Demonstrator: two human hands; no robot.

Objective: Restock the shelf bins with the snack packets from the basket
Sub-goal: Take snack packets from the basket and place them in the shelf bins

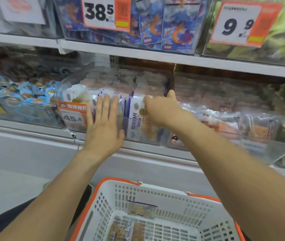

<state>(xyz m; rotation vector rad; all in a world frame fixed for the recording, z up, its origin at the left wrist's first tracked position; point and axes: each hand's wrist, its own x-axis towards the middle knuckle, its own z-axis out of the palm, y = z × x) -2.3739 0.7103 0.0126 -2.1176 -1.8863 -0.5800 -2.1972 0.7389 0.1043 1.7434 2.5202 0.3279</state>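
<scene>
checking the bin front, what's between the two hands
In the head view, upright white-and-purple snack packets in the clear bin stand between the left hand and right hand.

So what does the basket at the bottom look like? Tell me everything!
The basket is white plastic with an orange rim and walls full of slotted holes. It sits low in front of the person, under both arms, below the shelf. Nearly empty: a few clear snack packets of brownish food lie on its bottom, one nearer the far wall. Neither hand touches it.
</scene>
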